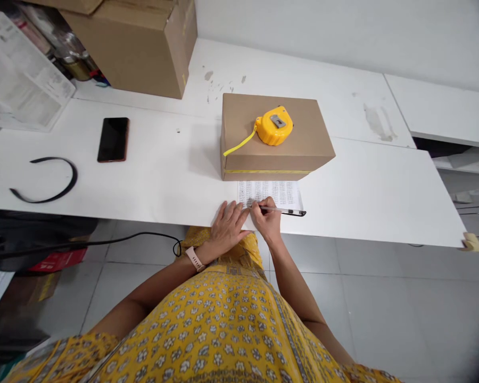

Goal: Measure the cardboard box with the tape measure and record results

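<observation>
My right hand (268,222) grips a pen (287,211), its tip down at the left part of a sheet of paper (289,197) covered in columns of small print or writing. Flat at the table's front edge, my left hand (228,227) rests beside the sheet's lower left corner with fingers stretched out. Just behind the paper stands a closed cardboard box (303,125), which seems to cover its far edge. On top of the box lies a yellow tape measure (275,126) with a yellow strap trailing left. A yellow strip runs along the box's front side.
To the left on the white table (151,181) lie a phone (113,139) and a black headband (69,178). A larger cardboard box (131,53) stands at the back left, near a white printed package (19,80). A black cable (131,236) hangs below the front edge.
</observation>
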Available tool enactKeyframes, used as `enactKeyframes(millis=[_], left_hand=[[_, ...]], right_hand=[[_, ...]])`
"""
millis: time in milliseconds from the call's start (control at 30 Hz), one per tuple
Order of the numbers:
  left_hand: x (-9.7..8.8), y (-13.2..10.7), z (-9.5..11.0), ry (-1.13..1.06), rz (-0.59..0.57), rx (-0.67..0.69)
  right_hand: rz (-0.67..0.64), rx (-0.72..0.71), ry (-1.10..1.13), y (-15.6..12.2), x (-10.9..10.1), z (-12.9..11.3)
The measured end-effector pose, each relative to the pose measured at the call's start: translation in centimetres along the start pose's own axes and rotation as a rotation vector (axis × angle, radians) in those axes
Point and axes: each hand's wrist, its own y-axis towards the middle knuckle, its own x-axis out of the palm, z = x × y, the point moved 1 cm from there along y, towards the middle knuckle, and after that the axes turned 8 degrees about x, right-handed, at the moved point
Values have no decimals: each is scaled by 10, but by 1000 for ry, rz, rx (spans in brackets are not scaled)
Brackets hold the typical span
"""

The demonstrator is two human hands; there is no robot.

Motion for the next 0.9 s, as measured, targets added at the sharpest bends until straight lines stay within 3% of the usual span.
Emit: enactKeyframes(millis=[900], left_hand=[[-2,0,0,-2,10,10]], right_hand=[[13,-16,-18,2,0,0]])
